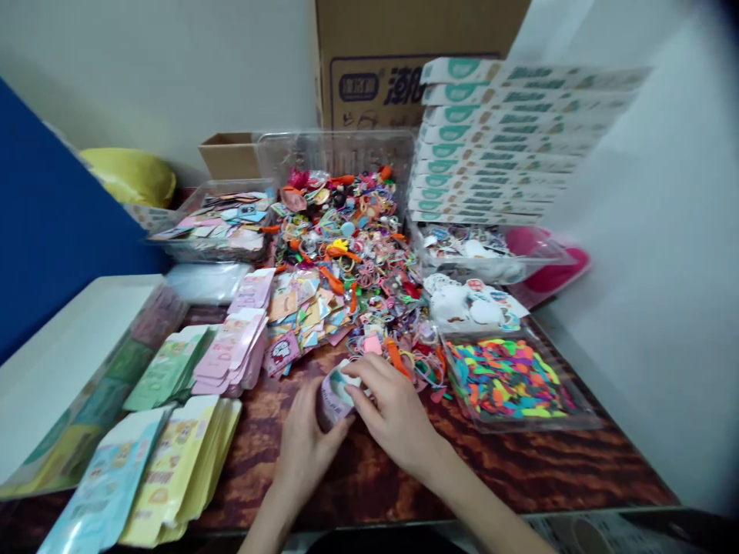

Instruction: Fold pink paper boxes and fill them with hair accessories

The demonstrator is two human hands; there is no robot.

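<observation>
My left hand (309,431) is wrapped round a small purple-and-white paper packet (330,404), held upright just above the table in front of me. The packet's mouth is open and shows a pale teal and white inside. At that mouth, my right hand (392,412) has its thumb and fingers drawn together; what they pinch is hidden. Right beyond both hands lies a heap of hair ties and small trinkets (369,261). Printed cards (305,308) are piled to the left of the heap.
Purple (231,350), green (170,365), yellow (178,469) and blue packets (107,469) lie in stacks at left. A clear tray of bright coloured pieces (513,377) sits at right, near white stickers (473,304). White boxes (490,146) are stacked behind. A cardboard carton (375,38) stands at the back.
</observation>
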